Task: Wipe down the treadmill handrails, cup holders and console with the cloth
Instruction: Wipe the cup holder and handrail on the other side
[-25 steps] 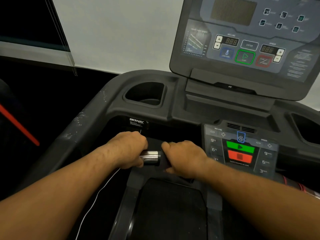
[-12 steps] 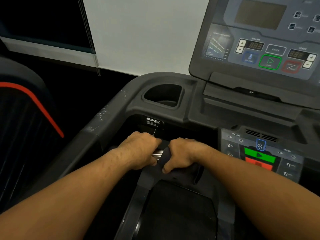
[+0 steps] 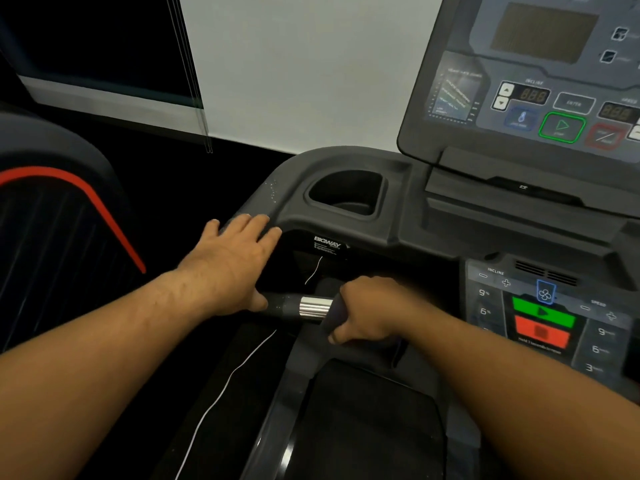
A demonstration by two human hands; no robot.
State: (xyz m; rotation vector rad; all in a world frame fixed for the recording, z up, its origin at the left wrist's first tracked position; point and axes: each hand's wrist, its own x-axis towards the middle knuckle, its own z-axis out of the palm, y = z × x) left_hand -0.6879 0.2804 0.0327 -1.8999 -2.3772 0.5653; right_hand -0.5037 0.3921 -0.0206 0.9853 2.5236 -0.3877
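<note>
At the bottom of the frame two bare forearms reach in from the lower corners over the dark treadmill belt (image 3: 363, 420), with a thin white cord (image 3: 221, 393) trailing across the lower left. Just beyond, at centre frame, runs the front grip bar (image 3: 287, 306), black with a shiny chrome sensor band (image 3: 314, 308). The right hand (image 3: 370, 313) is clenched over the bar just right of the band, pressing a dark cloth (image 3: 332, 315) onto it; the cloth shows only as a dull, dark fold at the thumb side, nearly the colour of the bar. The left hand (image 3: 235, 261) lies apart from it at centre left, fingers spread flat on the matte grey side handrail (image 3: 273, 199), its thumb touching the bar's left end, gripping nothing. At lower right sits the quick-key panel (image 3: 543, 317) with green and red buttons. Farther up, the cup holder (image 3: 346, 195) is a deep, dark well in the grey moulding. At upper right the console (image 3: 533, 88) tilts back, dim displays and a green-ringed start key visible. A white wall (image 3: 294, 64) fills the top centre.
</note>
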